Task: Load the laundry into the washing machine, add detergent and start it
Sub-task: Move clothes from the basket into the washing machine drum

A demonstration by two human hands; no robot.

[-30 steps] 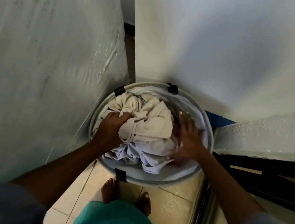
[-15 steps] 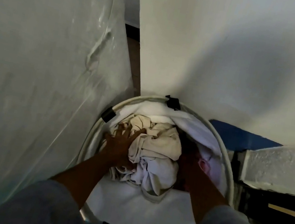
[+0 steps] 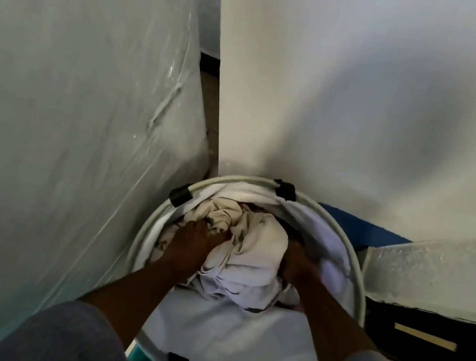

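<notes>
1. Down in the round hamper [image 3: 218, 336], between our two forearms, lies one heap of laundry [image 3: 250, 246]. The hamper stands upright with its mouth facing up at us. Black clips [image 3: 285, 190] sit on its pale rim.
2. Axis: the heap runs lengthwise from the far rim toward the near wall. Its crumpled end points away from us and its flatter folds lie toward us.
3. Appearance: cream cloth, bunched and creased, lies at the far end. Smoother white cloth with a thin dark edge lies at the near end. A dark garment shows behind it on the right.
4. Our left hand [image 3: 190, 245] is on the heap's left flank. Its fingers [image 3: 210, 231] are curled into the cream cloth, gripping a bunch of it.
5. Our right hand [image 3: 297, 267] is sunk against the heap's right flank, between the cloth and the white liner. Its fingers are buried and blurred, so we cannot tell whether they are spread or clenched.
6. Surroundings: a plastic-wrapped surface [image 3: 66, 118] touches the hamper on the left. A white wall [image 3: 339, 102] stands behind it. A blue edge [image 3: 358, 228] shows just past the right rim.
</notes>
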